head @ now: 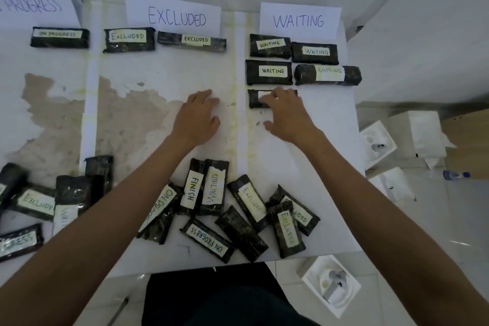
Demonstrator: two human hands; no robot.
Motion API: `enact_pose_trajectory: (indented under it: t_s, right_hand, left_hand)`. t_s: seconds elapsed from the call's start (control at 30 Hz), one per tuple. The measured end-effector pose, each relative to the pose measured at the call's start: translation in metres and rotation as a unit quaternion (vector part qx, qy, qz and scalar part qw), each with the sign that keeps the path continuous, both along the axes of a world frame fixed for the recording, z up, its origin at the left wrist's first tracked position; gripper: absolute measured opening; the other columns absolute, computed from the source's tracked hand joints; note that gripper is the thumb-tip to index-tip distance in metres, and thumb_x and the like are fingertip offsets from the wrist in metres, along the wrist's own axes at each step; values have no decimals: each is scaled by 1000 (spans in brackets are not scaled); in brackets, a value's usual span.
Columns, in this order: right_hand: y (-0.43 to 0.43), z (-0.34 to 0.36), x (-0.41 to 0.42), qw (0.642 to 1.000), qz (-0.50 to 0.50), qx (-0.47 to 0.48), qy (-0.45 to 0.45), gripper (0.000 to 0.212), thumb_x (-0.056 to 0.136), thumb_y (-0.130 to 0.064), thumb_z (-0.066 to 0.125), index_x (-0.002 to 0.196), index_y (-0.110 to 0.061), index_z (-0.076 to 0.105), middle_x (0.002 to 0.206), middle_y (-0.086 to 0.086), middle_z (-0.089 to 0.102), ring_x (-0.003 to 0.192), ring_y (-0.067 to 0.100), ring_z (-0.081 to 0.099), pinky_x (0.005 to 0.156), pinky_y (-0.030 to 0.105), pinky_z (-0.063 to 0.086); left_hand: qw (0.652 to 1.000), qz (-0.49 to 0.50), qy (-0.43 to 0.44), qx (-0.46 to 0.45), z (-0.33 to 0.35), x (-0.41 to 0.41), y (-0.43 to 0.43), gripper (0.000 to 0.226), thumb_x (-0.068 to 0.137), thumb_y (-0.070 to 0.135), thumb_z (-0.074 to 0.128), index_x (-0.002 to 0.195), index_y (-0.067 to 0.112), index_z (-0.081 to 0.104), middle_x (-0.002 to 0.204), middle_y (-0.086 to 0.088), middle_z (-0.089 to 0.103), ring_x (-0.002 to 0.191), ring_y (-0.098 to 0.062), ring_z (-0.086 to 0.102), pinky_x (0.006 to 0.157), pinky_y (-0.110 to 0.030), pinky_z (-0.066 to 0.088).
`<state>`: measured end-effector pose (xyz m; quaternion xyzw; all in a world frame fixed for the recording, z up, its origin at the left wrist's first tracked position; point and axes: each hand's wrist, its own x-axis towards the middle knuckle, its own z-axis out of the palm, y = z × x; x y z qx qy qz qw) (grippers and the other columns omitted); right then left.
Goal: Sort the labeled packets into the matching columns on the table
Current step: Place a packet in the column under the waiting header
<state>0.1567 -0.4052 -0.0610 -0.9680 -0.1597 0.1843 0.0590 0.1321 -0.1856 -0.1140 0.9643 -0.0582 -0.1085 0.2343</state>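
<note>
— Where is the packet [254, 100]?

— In the third row under the WAITING sign [299, 20], at about two o'clock from my left hand [198, 116]. My right hand [284, 114] lies over it, fingers fairly straight, pressing rather than curled round. Its label is covered.

— And the left?

— Flat on the table [304, 167], fingers relaxed, holding nothing.

— How to finish well?

— I'd line its left edge up with the packet above [268, 71], then lift straight off.

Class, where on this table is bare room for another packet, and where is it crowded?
Free: between the two Excluded packets and the left hand; below the On Progress packet; right of the packet under the right hand. Crowded: the unsorted pile along the near edge.
</note>
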Motion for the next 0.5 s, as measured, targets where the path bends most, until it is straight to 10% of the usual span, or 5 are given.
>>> enact_pose_trajectory:
  t_s: [0.23, 0.5]
  right_hand:
    - [45, -3, -90, 985, 72, 79, 139, 74, 79, -47, 69, 140, -22, 38, 135, 6, 44, 121, 24, 42, 103, 42, 38]
    - [72, -25, -116, 991, 71, 56, 103, 90, 63, -52, 79, 135, -17, 39, 125, 8, 41, 113, 27, 36, 95, 40, 36]
  left_hand:
    - [998, 40, -18, -43, 13, -71, 4, 43, 84, 13, 57, 127, 6, 53, 131, -16, 51, 125, -32, 40, 103, -46, 38]
    - [995, 67, -16, -68, 18, -112, 8, 41, 87, 11, 56, 128, 7, 53, 132, -12, 51, 125, -28, 39, 103, -39, 36]
